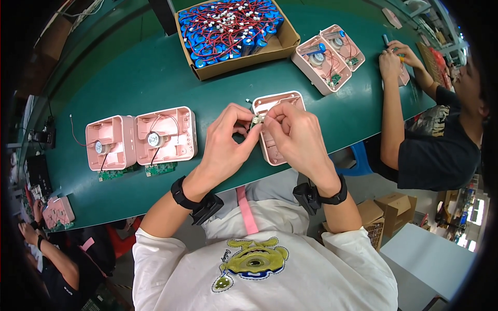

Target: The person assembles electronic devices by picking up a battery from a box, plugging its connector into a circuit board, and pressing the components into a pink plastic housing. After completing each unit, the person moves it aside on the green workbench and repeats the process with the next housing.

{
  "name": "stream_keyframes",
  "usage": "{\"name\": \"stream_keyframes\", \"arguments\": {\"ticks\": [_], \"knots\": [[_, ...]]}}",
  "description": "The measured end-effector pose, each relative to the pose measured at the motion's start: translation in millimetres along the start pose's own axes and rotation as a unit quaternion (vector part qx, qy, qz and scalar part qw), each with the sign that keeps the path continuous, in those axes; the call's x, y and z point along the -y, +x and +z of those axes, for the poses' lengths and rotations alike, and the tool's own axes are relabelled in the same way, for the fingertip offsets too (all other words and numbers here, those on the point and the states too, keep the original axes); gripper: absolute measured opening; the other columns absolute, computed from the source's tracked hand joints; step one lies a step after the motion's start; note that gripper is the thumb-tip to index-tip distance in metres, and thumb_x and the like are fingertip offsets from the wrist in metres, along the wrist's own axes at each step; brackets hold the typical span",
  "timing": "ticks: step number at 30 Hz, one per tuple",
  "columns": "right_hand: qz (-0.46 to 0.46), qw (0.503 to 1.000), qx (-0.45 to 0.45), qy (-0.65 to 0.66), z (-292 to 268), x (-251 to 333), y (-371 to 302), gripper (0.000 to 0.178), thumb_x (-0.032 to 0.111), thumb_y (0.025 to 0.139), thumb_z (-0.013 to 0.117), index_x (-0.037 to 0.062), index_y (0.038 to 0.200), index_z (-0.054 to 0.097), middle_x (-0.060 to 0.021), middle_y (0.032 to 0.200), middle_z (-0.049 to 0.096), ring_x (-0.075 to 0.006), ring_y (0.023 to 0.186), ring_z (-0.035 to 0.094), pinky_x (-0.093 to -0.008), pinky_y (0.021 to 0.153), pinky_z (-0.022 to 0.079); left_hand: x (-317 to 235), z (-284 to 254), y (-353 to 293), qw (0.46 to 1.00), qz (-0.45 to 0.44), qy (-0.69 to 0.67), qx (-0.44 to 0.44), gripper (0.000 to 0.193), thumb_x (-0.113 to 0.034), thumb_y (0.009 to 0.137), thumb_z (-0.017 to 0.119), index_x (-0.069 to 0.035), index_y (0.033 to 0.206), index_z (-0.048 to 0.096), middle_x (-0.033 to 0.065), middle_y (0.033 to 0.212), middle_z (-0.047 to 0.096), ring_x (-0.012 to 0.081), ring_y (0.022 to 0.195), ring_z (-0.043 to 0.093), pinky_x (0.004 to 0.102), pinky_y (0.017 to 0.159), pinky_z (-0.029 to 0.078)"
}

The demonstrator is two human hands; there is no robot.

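My left hand [228,136] and my right hand [293,133] meet just above the near edge of the green worktop [155,72], fingertips pinched together on a small part [256,120] that sits between them; it is too small to tell what kind of piece it is. Both hands are closed narrow around it. Right under and behind my hands lies an open pink shell [272,129], partly covered by my right hand.

To my left, well apart from my hands, two more pink housings [140,140] lie side by side, open, each with a round speaker and wires, and small green circuit boards [137,171] stick out at their near edge. Farther back stands a cardboard box [282,44] full of blue batteries with red wires. To its right rest two more open pink housings [328,57], near another person's hands [397,59].
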State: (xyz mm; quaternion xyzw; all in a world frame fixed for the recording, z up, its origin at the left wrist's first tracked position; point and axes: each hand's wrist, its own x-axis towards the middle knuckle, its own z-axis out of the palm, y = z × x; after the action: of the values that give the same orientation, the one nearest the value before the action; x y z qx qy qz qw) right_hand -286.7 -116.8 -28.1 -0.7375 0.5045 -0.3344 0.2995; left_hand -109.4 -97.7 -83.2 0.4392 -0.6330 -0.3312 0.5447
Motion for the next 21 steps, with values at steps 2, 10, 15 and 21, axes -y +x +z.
{"name": "stream_keyframes", "arguments": {"ticks": [2,10,15,21], "knots": [[0.006,1.000,0.004,-0.011,-0.8,2.0,0.8,0.012,0.008,0.094,0.070,-0.0037,0.094,0.069,-0.0106,0.065,0.062,-0.0199,0.056,0.055,-0.0374,0.055,0.043,-1.2,-0.7,0.3,1.000,0.006,0.005,0.003,0.022,0.002,0.091,0.077,0.004,0.104,0.060,0.0119,0.101,0.066,0.0195,0.081,0.068,0.0301,0.069,0.059],[-0.006,1.000,-0.020,0.002,7.9,-2.1,-2.3,0.010,0.005,0.095,0.070,-0.0046,0.093,0.067,-0.0098,0.063,0.062,-0.0128,0.051,0.056,-0.0327,0.051,0.042,-1.2,-0.5,0.8,0.999,0.046,0.008,0.007,0.021,0.006,0.089,0.077,0.004,0.103,0.060,0.0118,0.101,0.066,0.0197,0.080,0.067,0.0300,0.070,0.058],[0.000,1.000,-0.019,-0.010,9.4,-2.7,-0.5,0.010,0.005,0.094,0.068,-0.0047,0.093,0.066,-0.0143,0.070,0.066,-0.0185,0.056,0.062,-0.0358,0.056,0.047,-2.9,-1.2,0.2,0.997,0.069,0.022,0.014,0.021,0.005,0.089,0.077,0.004,0.102,0.060,0.0117,0.100,0.066,0.0200,0.079,0.067,0.0298,0.071,0.058],[-0.015,0.999,-0.008,-0.049,3.8,-0.3,4.3,0.011,0.006,0.093,0.069,-0.0044,0.097,0.068,-0.0175,0.077,0.070,-0.0246,0.064,0.067,-0.0389,0.061,0.050,0.1,-1.1,0.7,1.000,0.016,-0.017,0.017,0.019,0.003,0.091,0.076,0.004,0.101,0.060,0.0112,0.097,0.066,0.0178,0.080,0.067,0.0295,0.071,0.058]]}}
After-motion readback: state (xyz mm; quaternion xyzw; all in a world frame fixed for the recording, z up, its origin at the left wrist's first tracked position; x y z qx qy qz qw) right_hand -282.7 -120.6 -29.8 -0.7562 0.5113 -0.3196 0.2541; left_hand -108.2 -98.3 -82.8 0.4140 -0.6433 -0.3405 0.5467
